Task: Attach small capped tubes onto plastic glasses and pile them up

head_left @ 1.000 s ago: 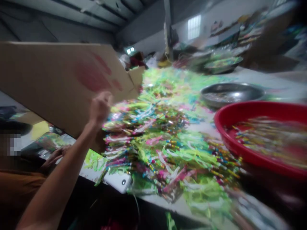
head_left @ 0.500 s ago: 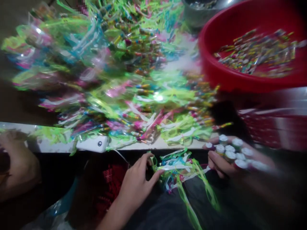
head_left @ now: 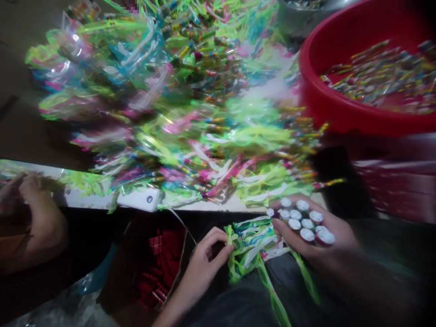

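The fingers of the left hand [head_left: 207,256] pinch the green ribbon ends [head_left: 235,265] of a bundle [head_left: 259,238] stretching sideways, rightward, in front of the counter [head_left: 85,200]; the right hand [head_left: 337,231], nearer the white-capped tubes [head_left: 308,223], wraps its fingers around them. On the counter lies a ribbon pile [head_left: 204,131].

The right hand [head_left: 335,250] partly hides the tubes [head_left: 308,223]. Blur smears the pile [head_left: 190,136]; the top edge crops tub [head_left: 315,100] and bowl [head_left: 293,22]
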`<action>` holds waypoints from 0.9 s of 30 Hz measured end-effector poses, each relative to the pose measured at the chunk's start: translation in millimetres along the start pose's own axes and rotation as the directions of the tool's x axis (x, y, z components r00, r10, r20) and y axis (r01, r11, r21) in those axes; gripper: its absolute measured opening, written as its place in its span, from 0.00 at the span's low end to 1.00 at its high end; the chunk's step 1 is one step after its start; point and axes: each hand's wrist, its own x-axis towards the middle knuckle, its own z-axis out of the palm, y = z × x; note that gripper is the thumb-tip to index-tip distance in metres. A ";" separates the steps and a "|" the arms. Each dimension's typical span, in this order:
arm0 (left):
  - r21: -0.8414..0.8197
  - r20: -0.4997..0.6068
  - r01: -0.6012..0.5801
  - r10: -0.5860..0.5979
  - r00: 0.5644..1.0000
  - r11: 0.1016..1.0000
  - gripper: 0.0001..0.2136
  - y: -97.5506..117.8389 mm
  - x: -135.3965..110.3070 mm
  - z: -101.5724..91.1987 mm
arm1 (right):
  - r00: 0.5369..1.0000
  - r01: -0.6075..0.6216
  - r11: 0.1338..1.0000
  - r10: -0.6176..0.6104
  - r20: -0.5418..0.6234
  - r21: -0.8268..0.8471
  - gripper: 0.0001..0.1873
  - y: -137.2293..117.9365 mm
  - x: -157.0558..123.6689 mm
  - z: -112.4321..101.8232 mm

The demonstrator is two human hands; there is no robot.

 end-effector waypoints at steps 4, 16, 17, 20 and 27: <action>-0.027 0.011 -0.102 0.102 0.995 0.994 0.15 28.5 -7.2 4.9 | 1.000 -0.017 0.992 0.015 0.017 0.129 0.09 -2.3 -2.3 4.9; 0.107 0.124 -0.497 0.484 0.866 0.861 0.09 87.4 15.4 22.5 | 0.948 0.297 0.955 -0.293 0.122 -0.014 0.06 -4.1 -3.5 -28.3; 0.233 0.154 -0.594 0.574 0.805 0.770 0.09 92.8 17.4 22.9 | 0.941 0.325 0.945 -0.318 0.119 -0.043 0.09 -3.6 -4.3 -30.9; 0.524 0.264 -0.771 0.792 0.550 0.361 0.08 105.2 22.8 23.5 | 0.908 0.411 0.903 -0.393 0.143 -0.126 0.16 -5.6 -5.7 -36.6; 0.759 0.459 -0.642 0.790 0.406 -0.111 0.12 115.4 19.3 17.5 | 0.843 0.535 0.829 -0.511 0.168 -0.161 0.18 -12.6 -2.7 -40.5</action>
